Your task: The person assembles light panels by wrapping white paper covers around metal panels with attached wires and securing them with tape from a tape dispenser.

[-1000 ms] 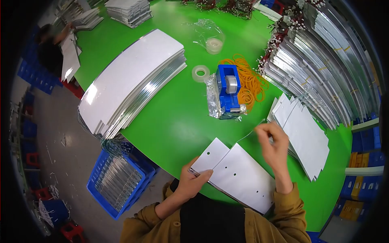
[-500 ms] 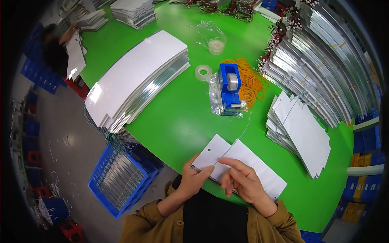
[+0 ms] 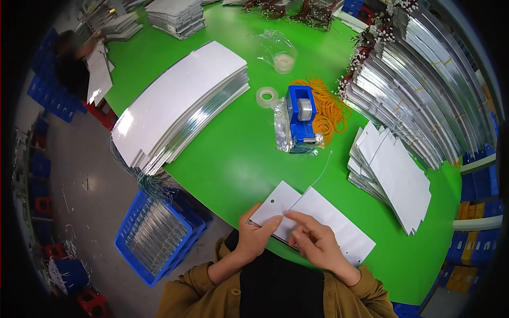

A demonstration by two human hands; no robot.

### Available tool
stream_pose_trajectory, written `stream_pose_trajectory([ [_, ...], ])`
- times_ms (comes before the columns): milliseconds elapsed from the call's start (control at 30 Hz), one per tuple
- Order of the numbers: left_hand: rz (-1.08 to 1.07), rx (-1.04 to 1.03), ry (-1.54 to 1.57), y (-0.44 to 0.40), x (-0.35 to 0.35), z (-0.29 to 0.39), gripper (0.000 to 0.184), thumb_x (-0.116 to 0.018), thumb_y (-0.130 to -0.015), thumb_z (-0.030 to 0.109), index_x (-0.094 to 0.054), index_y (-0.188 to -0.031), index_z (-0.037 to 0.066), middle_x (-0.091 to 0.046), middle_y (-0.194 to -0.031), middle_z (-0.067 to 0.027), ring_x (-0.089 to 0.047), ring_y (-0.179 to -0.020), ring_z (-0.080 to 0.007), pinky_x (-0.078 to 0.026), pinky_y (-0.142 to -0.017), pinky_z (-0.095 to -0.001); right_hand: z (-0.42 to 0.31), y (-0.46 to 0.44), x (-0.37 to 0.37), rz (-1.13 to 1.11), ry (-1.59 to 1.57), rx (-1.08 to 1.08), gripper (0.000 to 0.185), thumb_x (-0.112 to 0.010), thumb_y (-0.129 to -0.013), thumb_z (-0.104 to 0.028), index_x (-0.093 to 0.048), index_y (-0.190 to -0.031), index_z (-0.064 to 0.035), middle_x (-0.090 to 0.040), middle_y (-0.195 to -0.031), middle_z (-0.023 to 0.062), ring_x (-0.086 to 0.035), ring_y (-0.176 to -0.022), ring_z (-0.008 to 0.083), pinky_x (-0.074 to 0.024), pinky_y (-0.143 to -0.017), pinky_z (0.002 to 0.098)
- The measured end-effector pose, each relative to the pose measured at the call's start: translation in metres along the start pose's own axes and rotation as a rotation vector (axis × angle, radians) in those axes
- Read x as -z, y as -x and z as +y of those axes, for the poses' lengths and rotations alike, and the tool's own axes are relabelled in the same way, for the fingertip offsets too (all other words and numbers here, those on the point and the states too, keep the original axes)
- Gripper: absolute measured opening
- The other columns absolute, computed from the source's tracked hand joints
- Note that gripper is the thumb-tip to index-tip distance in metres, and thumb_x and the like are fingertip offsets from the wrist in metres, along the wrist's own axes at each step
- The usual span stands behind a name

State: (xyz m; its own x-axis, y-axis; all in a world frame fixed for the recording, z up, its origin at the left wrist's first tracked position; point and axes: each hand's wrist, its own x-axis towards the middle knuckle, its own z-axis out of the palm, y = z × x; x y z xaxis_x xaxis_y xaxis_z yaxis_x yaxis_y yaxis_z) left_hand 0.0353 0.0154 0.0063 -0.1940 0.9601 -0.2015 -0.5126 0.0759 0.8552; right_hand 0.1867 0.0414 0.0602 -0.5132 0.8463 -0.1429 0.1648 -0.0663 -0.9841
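Observation:
A white notched panel (image 3: pixel 331 214) with small dark holes lies at the table's near edge. My left hand (image 3: pixel 255 233) grips its left end, thumb on top. A thin wire (image 3: pixel 325 168) runs across the panel from near my left thumb and curves up onto the green surface beyond. My right hand (image 3: pixel 314 238) rests over the panel's middle, index fingertip against the wire beside my left thumb, the other fingers curled; whether it pinches anything is hidden. Beyond the panel stands a blue tape dispenser (image 3: pixel 300 114).
On the green table (image 3: pixel 228 153) are a tall panel stack (image 3: pixel 180 95), a smaller pile (image 3: pixel 395 175), orange rubber bands (image 3: pixel 331 114) and a tape roll (image 3: pixel 266 97). A blue crate (image 3: pixel 154 238) is at lower left. A co-worker (image 3: pixel 71 61) handles panels at upper left.
My right hand has come down and left from the wire's free end to the panel beside my left thumb. The wire's far end now lies loose. My left hand keeps its grip.

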Motion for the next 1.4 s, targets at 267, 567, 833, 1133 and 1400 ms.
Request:
stream_pose_trajectory([
  [267,0.037,-0.016,-0.008,0.002,-0.002,0.001,0.019,-0.057,-0.077,-0.002,-0.057,-0.096,-0.002,-0.059,-0.073,-0.0032,-0.047,-0.058,-0.0071,-0.039,-0.051,-0.0186,0.002,-0.016,0.009,0.378,0.777,0.29,0.041,-0.061,-0.076,-0.01,-0.05,-0.115,-0.0011,-0.055,-0.073,0.0079,-0.046,-0.056,0.0196,-0.0391,-0.053,0.0276],
  [567,-0.175,-0.017,-0.252,0.004,0.004,0.01,0.021,-0.058,-0.079,0.002,-0.056,-0.1,-0.002,-0.061,-0.079,-0.006,-0.053,-0.063,-0.0088,-0.043,-0.055,-0.0181,0.0,-0.031,0.015,0.468,0.876,0.201,0.034,-0.071,-0.072,-0.025,-0.057,-0.095,-0.0034,-0.047,-0.061,0.0046,-0.038,-0.049,0.0195,-0.0352,-0.047,0.0308],
  [833,-0.008,-0.279,-0.282,-0.009,0.054,0.055,0.019,-0.053,-0.08,-0.005,-0.059,-0.096,0.0,-0.064,-0.089,-0.0099,-0.06,-0.076,-0.015,-0.048,-0.067,-0.0226,-0.072,-0.037,0.18,0.859,1.559,0.515,0.032,-0.057,-0.083,-0.014,-0.053,-0.111,0.0004,-0.054,-0.091,0.0112,-0.049,-0.078,0.0233,-0.0398,-0.073,0.033],
  [1133,0.708,-0.761,-0.852,-0.067,0.191,0.186,0.039,-0.048,-0.07,-0.004,-0.056,-0.108,0.002,-0.058,-0.106,-0.0078,-0.053,-0.095,-0.0159,-0.041,-0.084,-0.0265,0.012,-0.035,0.024,0.37,0.753,0.432,0.035,-0.06,-0.073,-0.009,-0.055,-0.107,-0.0014,-0.052,-0.098,0.0126,-0.048,-0.088,0.0276,-0.0369,-0.083,0.0347],
  [1400,0.57,-0.396,-1.27,-0.108,0.222,0.222,0.021,-0.055,-0.067,0.001,-0.063,-0.086,0.0,-0.059,-0.07,-0.0056,-0.051,-0.064,-0.0128,-0.042,-0.061,-0.0239,0.042,-0.034,-0.001,0.302,0.812,0.499,0.026,-0.063,-0.069,-0.008,-0.06,-0.094,-0.0038,-0.053,-0.092,0.0081,-0.045,-0.08,0.024,-0.0368,-0.073,0.0318],
])
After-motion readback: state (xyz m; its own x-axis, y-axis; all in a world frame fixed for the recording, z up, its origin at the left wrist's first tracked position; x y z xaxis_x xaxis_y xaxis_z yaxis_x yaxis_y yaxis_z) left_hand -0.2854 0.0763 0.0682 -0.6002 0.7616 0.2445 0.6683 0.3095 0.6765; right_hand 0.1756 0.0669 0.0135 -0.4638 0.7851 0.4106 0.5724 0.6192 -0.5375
